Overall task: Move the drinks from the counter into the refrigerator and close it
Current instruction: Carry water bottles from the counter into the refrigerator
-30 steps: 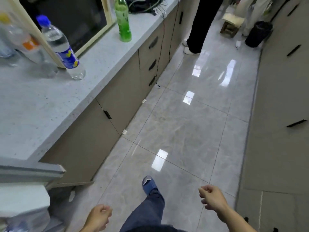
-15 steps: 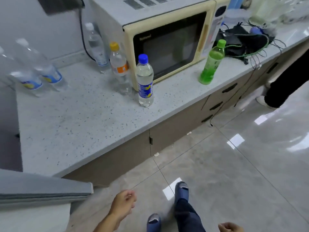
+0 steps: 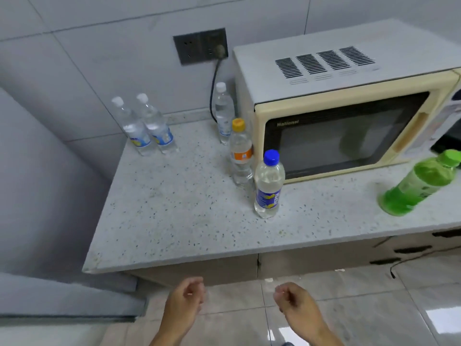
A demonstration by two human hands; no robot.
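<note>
Both hands, left hand (image 3: 183, 299) and right hand (image 3: 293, 299), hang loosely curled and empty below the tabletop's (image 3: 174, 221) front edge, likely poised for the nearby blue-capped bottle (image 3: 268, 186).

I see the counter (image 3: 174, 221) ahead with the microwave (image 3: 349, 108) on its far right. Two bottles (image 3: 147, 131) stand touching at the far left, near the wall. A third bottle (image 3: 223, 113) stands just left of the microwave, a fourth (image 3: 240, 153) nearer, a fifth (image 3: 269, 186) nearest. A sixth bottle (image 3: 419, 186) stands at the right, before the microwave. A wall socket (image 3: 200, 45) sits behind.
</note>
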